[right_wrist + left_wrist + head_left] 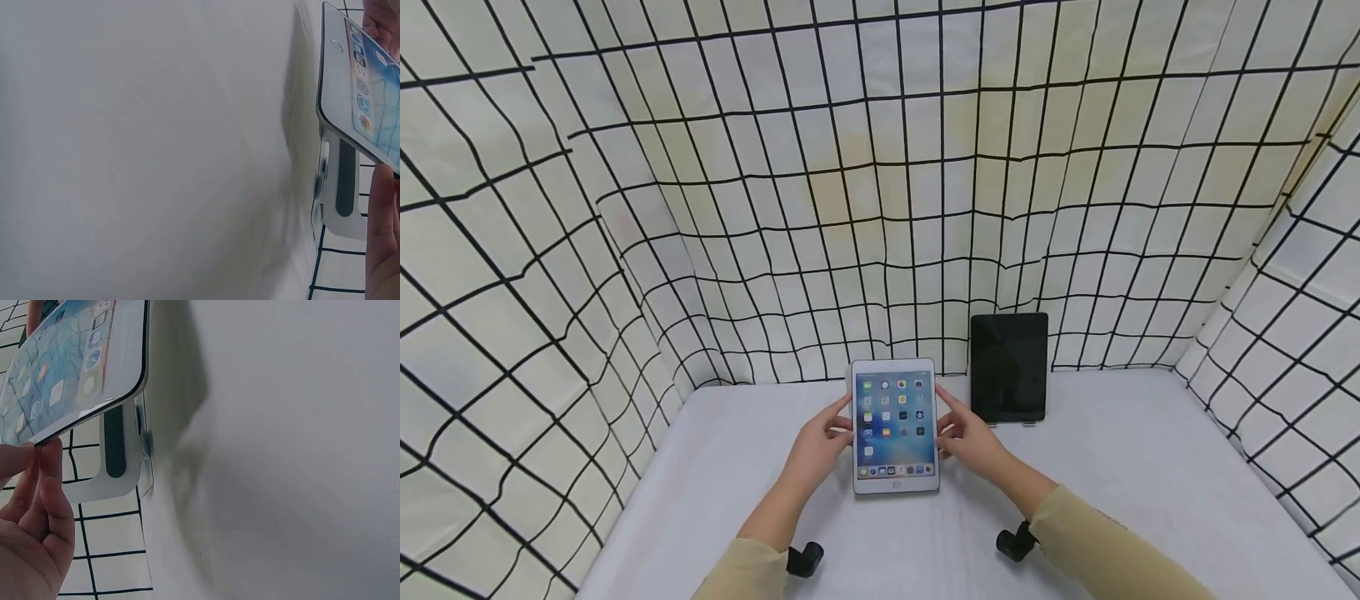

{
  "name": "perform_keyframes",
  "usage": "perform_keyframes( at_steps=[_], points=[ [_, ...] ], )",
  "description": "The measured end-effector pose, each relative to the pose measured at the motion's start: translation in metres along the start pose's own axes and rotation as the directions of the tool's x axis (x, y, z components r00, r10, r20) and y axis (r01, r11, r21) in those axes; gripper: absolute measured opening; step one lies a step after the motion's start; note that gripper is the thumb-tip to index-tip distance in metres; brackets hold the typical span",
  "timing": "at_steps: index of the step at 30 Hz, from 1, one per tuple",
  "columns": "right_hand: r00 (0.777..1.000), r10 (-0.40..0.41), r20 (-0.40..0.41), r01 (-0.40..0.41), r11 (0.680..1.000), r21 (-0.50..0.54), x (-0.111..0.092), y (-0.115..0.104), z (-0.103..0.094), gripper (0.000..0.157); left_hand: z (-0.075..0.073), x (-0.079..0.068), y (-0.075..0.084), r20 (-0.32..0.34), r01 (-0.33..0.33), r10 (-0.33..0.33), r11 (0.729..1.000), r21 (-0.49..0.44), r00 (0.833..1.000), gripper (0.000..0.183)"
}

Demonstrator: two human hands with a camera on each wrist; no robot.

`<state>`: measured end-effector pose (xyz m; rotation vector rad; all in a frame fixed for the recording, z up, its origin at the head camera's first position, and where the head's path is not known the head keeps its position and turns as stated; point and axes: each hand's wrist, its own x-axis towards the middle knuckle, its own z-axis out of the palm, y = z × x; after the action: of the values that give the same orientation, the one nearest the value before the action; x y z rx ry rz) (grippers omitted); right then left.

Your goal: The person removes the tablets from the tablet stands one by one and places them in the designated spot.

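Note:
A white tablet (895, 450), its screen lit with rows of app icons, is held upright near the back of the table. My left hand (817, 446) pinches its left edge between thumb and fingers. On the opposite edge, my right hand (973, 442) grips it the same way. Both wrist views show a white stand (122, 486) with a dark pad (115, 444) behind the tablet. The tablet's lower edge appears in front of this stand; whether its back touches the stand is hidden.
To the right, a black tablet (1008, 367) with a dark screen leans upright on a stand. White walls with a black grid (895, 242) surround the white-covered table (1097, 467). Black wrist-worn devices (806, 559) show beside both forearms.

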<state>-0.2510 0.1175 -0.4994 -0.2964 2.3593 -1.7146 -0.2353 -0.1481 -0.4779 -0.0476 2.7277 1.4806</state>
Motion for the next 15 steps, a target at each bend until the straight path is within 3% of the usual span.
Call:
perform_keyframes(
  at_steps=[8, 15],
  points=[
    [0.996, 0.071, 0.046, -0.073, 0.996, 0.042, -0.003, 0.002, 0.006, 0.087, -0.004, -0.009, -0.002, 0.032, 0.020, -0.022, 0.999, 0.042, 0.999, 0.059],
    [0.988, 0.113, 0.103, -0.123, 0.989, 0.088, -0.006, 0.004, 0.009, 0.086, -0.006, -0.014, -0.010, 0.069, 0.044, -0.044, 0.999, 0.000, 0.997, 0.061]
  ],
)
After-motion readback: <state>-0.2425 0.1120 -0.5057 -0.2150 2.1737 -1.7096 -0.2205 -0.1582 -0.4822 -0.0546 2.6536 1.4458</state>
